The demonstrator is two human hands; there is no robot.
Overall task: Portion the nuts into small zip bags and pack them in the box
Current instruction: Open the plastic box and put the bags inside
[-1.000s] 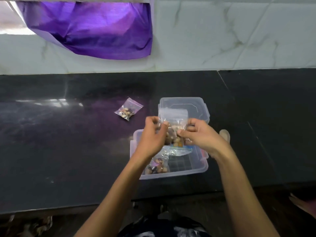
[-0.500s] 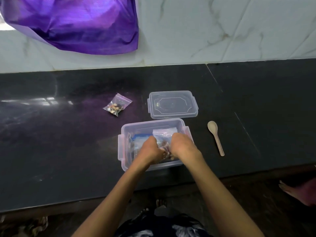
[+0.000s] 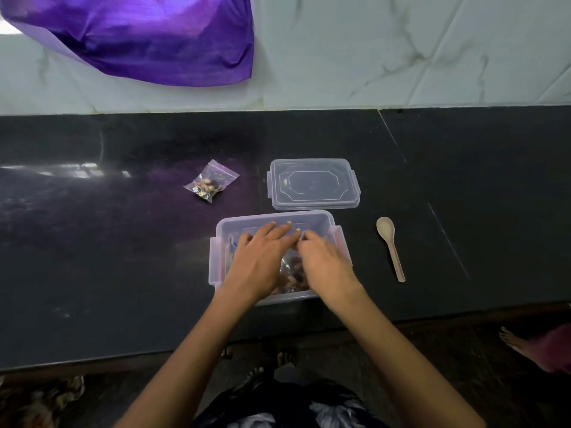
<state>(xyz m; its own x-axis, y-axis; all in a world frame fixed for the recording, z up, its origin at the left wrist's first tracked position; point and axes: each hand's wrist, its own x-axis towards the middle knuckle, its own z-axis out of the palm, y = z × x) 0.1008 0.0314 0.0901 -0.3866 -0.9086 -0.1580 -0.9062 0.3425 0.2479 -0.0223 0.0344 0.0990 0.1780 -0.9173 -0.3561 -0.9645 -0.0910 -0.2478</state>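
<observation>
A clear plastic box [image 3: 221, 239] sits on the black counter near its front edge. Both my hands are inside it. My left hand [image 3: 262, 261] lies flat with straight fingers pressing down on the bags in the box. My right hand [image 3: 324, 264] rests beside it, fingers bent down onto a zip bag of nuts [image 3: 293, 273] that shows between the two hands. A second small zip bag of nuts [image 3: 210, 185] lies on the counter, up and left of the box.
The box's clear lid [image 3: 313, 183] lies just behind the box. A beige spoon [image 3: 391, 247] lies to the right. A purple cloth [image 3: 139, 35] hangs on the tiled wall. Another person's foot [image 3: 519, 344] is at the lower right.
A second ago both hands held a nut bag up above the box. They lowered it into the box, and now the left hand has flattened on top.
</observation>
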